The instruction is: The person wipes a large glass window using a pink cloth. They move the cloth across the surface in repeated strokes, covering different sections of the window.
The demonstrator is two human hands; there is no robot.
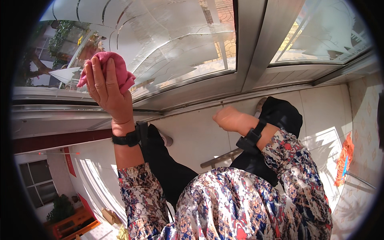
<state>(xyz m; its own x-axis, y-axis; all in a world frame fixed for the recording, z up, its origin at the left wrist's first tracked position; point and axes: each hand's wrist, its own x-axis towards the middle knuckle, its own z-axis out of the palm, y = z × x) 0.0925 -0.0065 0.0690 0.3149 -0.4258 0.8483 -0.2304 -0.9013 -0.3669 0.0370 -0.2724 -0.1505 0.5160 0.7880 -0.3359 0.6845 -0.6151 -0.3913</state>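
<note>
My left hand (pixel 105 87) presses a folded pink cloth (pixel 121 70) against a glass pane (pixel 168 45) with frosted and clear etched patterns, near the pane's lower left part. The fingers lie stretched over the cloth. My right hand (pixel 229 118) is loosely curled, away from the glass and above the pale tiled floor; nothing shows in it. A black strap device sits on each wrist. The metal door frame (pixel 255 45) stands right of the pane, with a second patterned pane (pixel 324 36) beyond it.
A mop with an orange head (pixel 345 162) leans by the tiled wall (pixel 366 120) at right. My feet and dark trousers are below, on the tiled floor (pixel 192 135). A grey metal bar (pixel 220 159) lies between my legs. At lower left are a potted plant (pixel 61 208) and orange wooden furniture (pixel 72 225).
</note>
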